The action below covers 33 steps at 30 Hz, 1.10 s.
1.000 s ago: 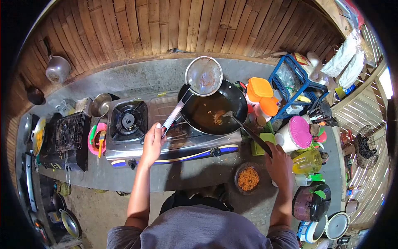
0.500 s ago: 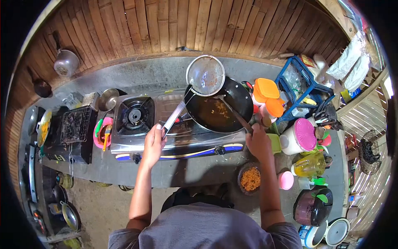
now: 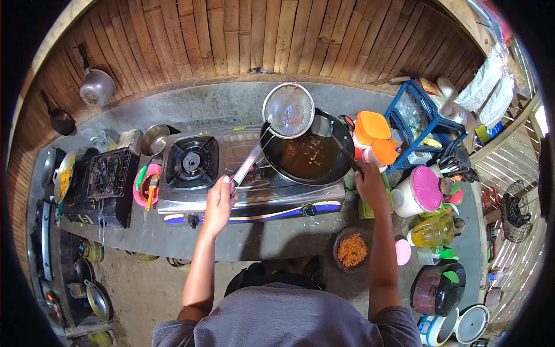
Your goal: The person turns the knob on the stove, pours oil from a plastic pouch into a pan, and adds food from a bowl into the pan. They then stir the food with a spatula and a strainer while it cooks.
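Note:
My left hand (image 3: 218, 203) is closed round the long metal handle of a mesh strainer (image 3: 289, 111). The strainer's round basket is held over the wok's far left edge, with a few brown crumbs in its mesh. In my right hand (image 3: 370, 180) is the dark handle of a spatula (image 3: 322, 126). Its flat blade rests near the far inner wall of the black wok (image 3: 343, 132). Brownish oil fills the wok's bottom, and small yellowish bits (image 3: 314, 155) float in it. The wok sits on the right side of a two-burner gas stove (image 3: 254, 203), hiding that burner.
Left of the wok is the bare burner (image 3: 191, 163). A bowl of orange crumbly food (image 3: 351, 250) stands near my right forearm. Orange-lidded containers (image 3: 373, 125), a blue rack (image 3: 413, 110) and a pink-lidded tub (image 3: 426, 189) crowd the right. A pink dish (image 3: 140, 195) lies left.
The spatula blade has moved from the oil's middle to the wok's far right side, and my right hand has shifted up and right. The strainer has barely moved.

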{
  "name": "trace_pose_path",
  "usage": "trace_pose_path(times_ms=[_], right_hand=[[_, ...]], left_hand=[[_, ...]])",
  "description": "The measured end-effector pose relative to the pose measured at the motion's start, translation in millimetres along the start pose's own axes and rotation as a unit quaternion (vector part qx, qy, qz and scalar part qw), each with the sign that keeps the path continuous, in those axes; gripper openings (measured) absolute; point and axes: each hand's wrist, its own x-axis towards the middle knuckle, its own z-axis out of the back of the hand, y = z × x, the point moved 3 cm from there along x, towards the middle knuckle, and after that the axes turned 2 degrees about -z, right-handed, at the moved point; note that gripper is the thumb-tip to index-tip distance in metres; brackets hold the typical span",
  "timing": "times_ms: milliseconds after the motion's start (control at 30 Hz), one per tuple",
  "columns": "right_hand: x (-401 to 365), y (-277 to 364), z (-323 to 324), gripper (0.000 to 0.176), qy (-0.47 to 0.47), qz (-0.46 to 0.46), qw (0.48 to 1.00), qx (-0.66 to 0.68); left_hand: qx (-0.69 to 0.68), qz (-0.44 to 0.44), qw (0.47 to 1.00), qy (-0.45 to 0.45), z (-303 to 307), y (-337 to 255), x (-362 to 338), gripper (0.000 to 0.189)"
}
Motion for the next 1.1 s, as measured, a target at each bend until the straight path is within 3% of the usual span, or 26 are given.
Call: trace_pose_path(times_ms=[67, 167, 367, 667, 767, 867, 1100], right_hand=[[7.8, -13.9, -2.2, 0.026, -0.023, 0.049, 0.998, -0.009], [25.2, -14.8, 1.8, 0.023, 0.097, -0.055, 0.993, 0.037], [51.2, -12.2, -14.7, 0.032, 0.202, -0.026, 0.979, -0.007], [37.7, 34.0, 27.6, 0.034, 0.365, -0.096, 0.924, 0.063], [17.1, 21.2, 27.4, 0.03, 0.241, 0.042, 0.969, 0.034], [-2.6, 37.8, 50.2, 0.028, 0.244, -0.031, 0.966, 0.076], [-47.2, 61.6, 96.9, 0.031, 0.173, -0.088, 0.981, -0.002]], left_hand=[[0.003, -0.003, 1.0, -0.002, -0.2, -0.6, 0.2, 0.033], [0.016, -0.01, 1.0, -0.001, 0.3, -1.6, -0.9, 0.034], [0.024, -0.009, 1.0, -0.011, 3.3, -2.0, -2.8, 0.033], [0.007, -0.006, 1.0, -0.018, 11.3, 3.1, -0.5, 0.033], [0.011, -0.011, 1.0, -0.014, 10.3, 2.3, 1.5, 0.033], [-0.002, -0.011, 1.0, -0.008, 9.5, 4.9, 3.9, 0.033], [0.003, -0.016, 1.0, 0.007, 3.5, 3.6, 7.2, 0.035]])
